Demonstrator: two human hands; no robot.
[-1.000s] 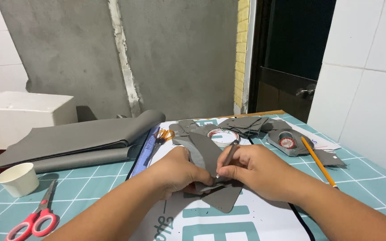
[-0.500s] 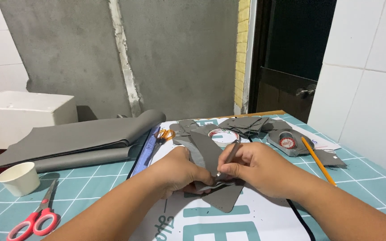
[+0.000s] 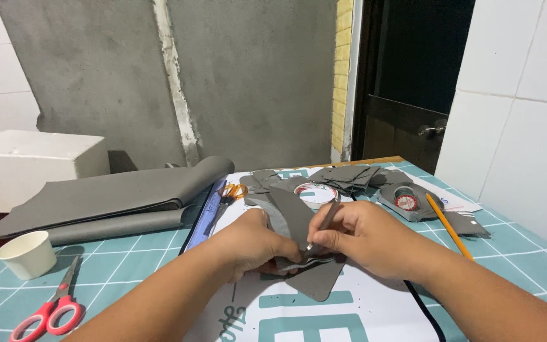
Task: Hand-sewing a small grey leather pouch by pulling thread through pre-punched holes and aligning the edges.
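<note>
while the left hand (image 3: 254, 244) presses flat on a curved grey leather piece (image 3: 295, 231) near the desk's (image 3: 520, 253) middle, the right hand (image 3: 356, 237) pinches a silver pen (image 3: 323, 225), tip on the piece. red scissors (image 3: 49, 310) and a paper cup (image 3: 26, 254) lie toward the left edge.

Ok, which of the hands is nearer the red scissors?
Left. The left hand presses the grey pieces, with the red scissors off to its left near the table edge. The right hand works farther right.
</note>
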